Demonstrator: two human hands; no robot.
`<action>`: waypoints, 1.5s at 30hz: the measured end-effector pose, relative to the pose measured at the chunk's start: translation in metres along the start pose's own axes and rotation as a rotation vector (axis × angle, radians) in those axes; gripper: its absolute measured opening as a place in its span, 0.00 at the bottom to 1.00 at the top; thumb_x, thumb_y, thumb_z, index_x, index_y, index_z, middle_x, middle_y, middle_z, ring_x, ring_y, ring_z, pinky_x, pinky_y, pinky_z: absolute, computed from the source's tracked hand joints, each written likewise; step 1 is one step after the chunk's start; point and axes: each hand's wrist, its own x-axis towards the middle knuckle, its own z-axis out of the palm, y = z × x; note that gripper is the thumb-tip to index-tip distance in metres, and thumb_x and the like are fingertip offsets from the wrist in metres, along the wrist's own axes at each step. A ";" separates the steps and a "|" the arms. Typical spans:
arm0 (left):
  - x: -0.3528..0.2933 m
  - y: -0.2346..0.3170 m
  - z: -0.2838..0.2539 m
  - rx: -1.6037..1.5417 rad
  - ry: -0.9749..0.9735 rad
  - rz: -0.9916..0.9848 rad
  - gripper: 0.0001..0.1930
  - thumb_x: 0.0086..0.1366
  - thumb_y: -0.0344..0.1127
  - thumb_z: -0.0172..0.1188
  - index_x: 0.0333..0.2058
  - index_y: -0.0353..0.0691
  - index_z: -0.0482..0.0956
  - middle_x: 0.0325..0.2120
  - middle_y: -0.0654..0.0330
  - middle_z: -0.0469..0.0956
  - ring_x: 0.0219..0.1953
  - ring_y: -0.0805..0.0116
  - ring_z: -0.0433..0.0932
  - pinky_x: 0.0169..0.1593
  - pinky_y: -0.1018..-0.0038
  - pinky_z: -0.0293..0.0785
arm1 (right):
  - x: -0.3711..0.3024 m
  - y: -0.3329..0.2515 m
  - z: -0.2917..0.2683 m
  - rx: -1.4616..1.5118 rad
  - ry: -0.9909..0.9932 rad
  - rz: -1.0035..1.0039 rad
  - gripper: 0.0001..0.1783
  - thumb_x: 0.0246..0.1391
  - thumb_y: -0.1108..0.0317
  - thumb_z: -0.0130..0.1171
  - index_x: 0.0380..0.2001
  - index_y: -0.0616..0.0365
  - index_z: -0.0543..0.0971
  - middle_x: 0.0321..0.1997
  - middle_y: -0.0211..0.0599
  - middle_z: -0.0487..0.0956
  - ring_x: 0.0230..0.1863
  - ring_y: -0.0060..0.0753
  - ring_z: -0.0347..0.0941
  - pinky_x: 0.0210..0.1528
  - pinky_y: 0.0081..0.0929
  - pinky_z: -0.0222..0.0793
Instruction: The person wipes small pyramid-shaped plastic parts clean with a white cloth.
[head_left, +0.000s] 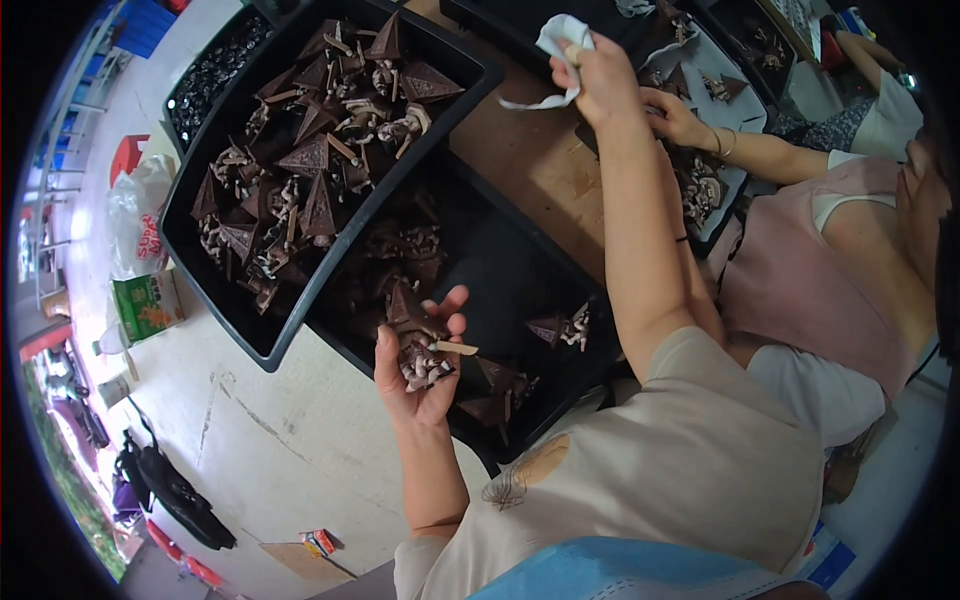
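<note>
In my left hand (425,395) is a dark brown figurine (412,340) with a pointed, pyramid-like part, pale figure-like shapes and a light tan stick jutting out. My fingers curl around its lower part, above the near edge of a lower black tray (490,240). My right hand (600,80), raised over a brown board, grips a crumpled white cloth (565,50) with one end hanging down. Similar brown figurines (320,130) fill a large black tub (345,245) at the upper left. Several more lie in the lower tray, among them a small one (562,328) at its right.
A co-worker's hand (680,118) touches pieces on a paper-lined tray (735,190) at the right. Far left of the tub are a white plastic bag (138,220) and a green box (148,305). A black bag (170,490) lies at the lower left.
</note>
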 end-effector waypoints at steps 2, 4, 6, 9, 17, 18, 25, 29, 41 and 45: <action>-0.006 0.006 -0.007 -0.010 0.034 0.048 0.29 0.65 0.46 0.57 0.52 0.22 0.68 0.58 0.29 0.59 0.50 0.44 0.76 0.53 0.61 0.76 | 0.031 -0.002 -0.004 -0.197 0.126 -0.002 0.06 0.56 0.75 0.53 0.35 0.66 0.76 0.27 0.35 0.74 0.22 0.25 0.68 0.18 0.19 0.59; -0.010 0.009 -0.011 -0.032 0.049 0.061 0.29 0.65 0.46 0.57 0.52 0.22 0.68 0.58 0.29 0.59 0.50 0.44 0.76 0.53 0.60 0.77 | 0.068 0.002 -0.019 -0.426 0.213 -0.021 0.13 0.55 0.64 0.56 0.29 0.65 0.79 0.21 0.36 0.75 0.19 0.27 0.70 0.19 0.22 0.64; -0.011 0.011 -0.014 -0.060 0.080 0.064 0.29 0.65 0.46 0.57 0.52 0.23 0.68 0.57 0.29 0.60 0.49 0.43 0.76 0.52 0.60 0.78 | 0.116 0.017 -0.057 -0.680 0.246 0.022 0.14 0.53 0.63 0.56 0.30 0.67 0.80 0.24 0.42 0.77 0.22 0.33 0.74 0.23 0.27 0.68; -0.020 0.011 -0.015 -0.043 0.110 0.141 0.28 0.65 0.46 0.57 0.51 0.23 0.68 0.56 0.29 0.62 0.48 0.43 0.76 0.52 0.60 0.78 | 0.149 0.026 -0.065 -1.320 0.173 0.027 0.16 0.51 0.63 0.57 0.33 0.69 0.80 0.31 0.53 0.80 0.32 0.46 0.79 0.34 0.34 0.74; -0.035 0.015 -0.029 0.020 0.219 0.206 0.27 0.63 0.45 0.59 0.51 0.25 0.69 0.53 0.30 0.66 0.45 0.44 0.78 0.50 0.60 0.78 | 0.187 0.065 -0.095 -1.916 0.127 -0.124 0.15 0.45 0.62 0.62 0.32 0.62 0.83 0.41 0.54 0.80 0.44 0.52 0.78 0.48 0.39 0.74; -0.036 0.015 -0.030 0.020 0.220 0.206 0.27 0.63 0.45 0.59 0.51 0.25 0.69 0.53 0.30 0.66 0.45 0.44 0.78 0.50 0.60 0.78 | 0.188 0.068 -0.095 -1.858 0.191 -0.093 0.14 0.45 0.63 0.61 0.33 0.62 0.83 0.42 0.54 0.80 0.45 0.53 0.78 0.48 0.40 0.74; -0.036 0.015 -0.029 0.016 0.220 0.228 0.30 0.62 0.46 0.62 0.53 0.25 0.67 0.54 0.30 0.64 0.45 0.44 0.77 0.50 0.61 0.79 | 0.164 0.059 -0.059 -1.807 0.146 0.108 0.17 0.52 0.69 0.55 0.45 0.60 0.80 0.52 0.55 0.76 0.54 0.54 0.73 0.55 0.42 0.70; -0.040 0.015 -0.024 0.106 0.171 0.251 0.32 0.62 0.47 0.62 0.54 0.26 0.66 0.51 0.33 0.69 0.44 0.46 0.77 0.50 0.60 0.78 | 0.168 0.052 -0.068 -1.757 0.165 0.048 0.17 0.51 0.69 0.56 0.45 0.60 0.80 0.51 0.55 0.77 0.54 0.54 0.73 0.55 0.41 0.70; -0.073 -0.004 0.014 0.534 0.077 0.241 0.29 0.61 0.43 0.56 0.56 0.34 0.61 0.50 0.37 0.70 0.45 0.42 0.77 0.51 0.53 0.74 | 0.041 -0.015 -0.038 0.084 -0.082 0.092 0.06 0.49 0.73 0.64 0.32 0.58 0.79 0.25 0.28 0.75 0.20 0.18 0.64 0.17 0.18 0.52; -0.083 -0.021 0.026 0.578 0.139 0.350 0.29 0.62 0.40 0.58 0.57 0.35 0.60 0.49 0.44 0.72 0.51 0.53 0.75 0.53 0.58 0.73 | -0.075 -0.011 0.019 0.236 -0.489 0.193 0.13 0.55 0.68 0.61 0.42 0.62 0.77 0.33 0.37 0.80 0.26 0.24 0.74 0.19 0.16 0.61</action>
